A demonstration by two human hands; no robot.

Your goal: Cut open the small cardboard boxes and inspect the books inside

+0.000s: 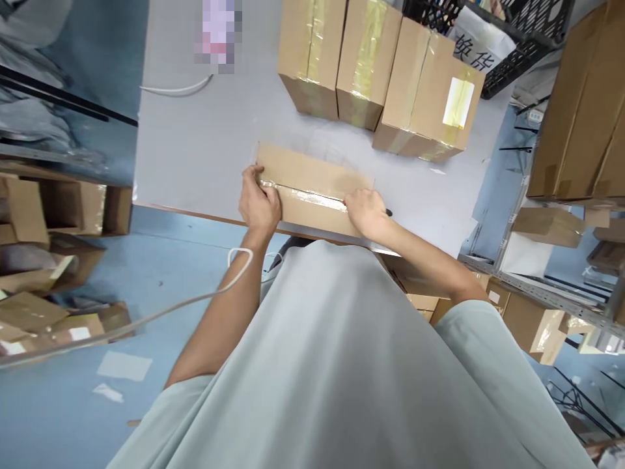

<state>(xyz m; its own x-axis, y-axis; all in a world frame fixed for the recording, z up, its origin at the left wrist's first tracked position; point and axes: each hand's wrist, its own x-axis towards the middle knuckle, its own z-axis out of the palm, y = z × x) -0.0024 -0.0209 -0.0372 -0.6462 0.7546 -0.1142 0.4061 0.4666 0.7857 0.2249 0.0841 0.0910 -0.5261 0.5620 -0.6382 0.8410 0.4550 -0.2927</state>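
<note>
A long, low cardboard box (312,174) lies near the front edge of the table, with a strip of shiny clear tape (307,195) along its middle seam. My left hand (260,200) is closed on the box's left end, its thumb on the top by the seam. My right hand (367,212) is a fist over the right part of the seam. A box cutter (389,213) is in that fist, mostly hidden; a small red part shows toward the seam and a black end sticks out behind. Its blade cannot be made out.
Three taped cartons (368,58) stand at the back of the grey table (195,150), beside a black crate (522,39). A blurred-out item with a white cable (180,90) lies at the back left. Open boxes (58,215) are at left; shelving with cartons (551,228) is at right.
</note>
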